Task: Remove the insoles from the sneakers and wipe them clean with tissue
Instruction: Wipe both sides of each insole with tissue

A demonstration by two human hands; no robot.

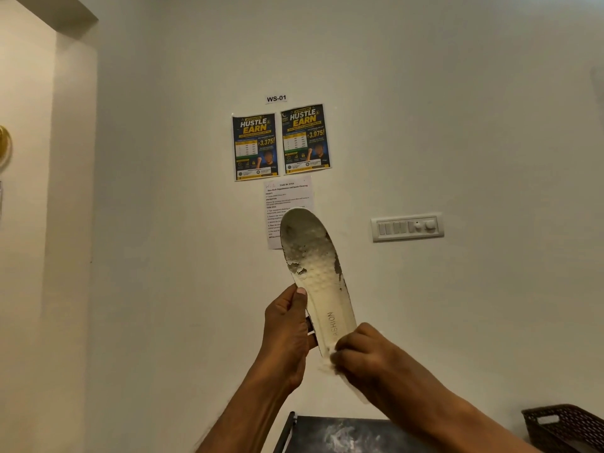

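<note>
A white insole (315, 273) is held up in front of the wall, toe end upward, with grey worn patches near the toe and the word "FASHION" near the heel. My left hand (287, 331) grips its left edge at the middle, thumb on the top face. My right hand (362, 351) pinches a small wad of white tissue (331, 362) against the heel end. No sneakers are in view.
A dark marbled shelf top (343, 434) with a black frame lies below my arms. A dark woven basket (565, 426) stands at the lower right. On the wall hang two posters (281, 142), a task sheet (287, 197) and a switch panel (408, 227).
</note>
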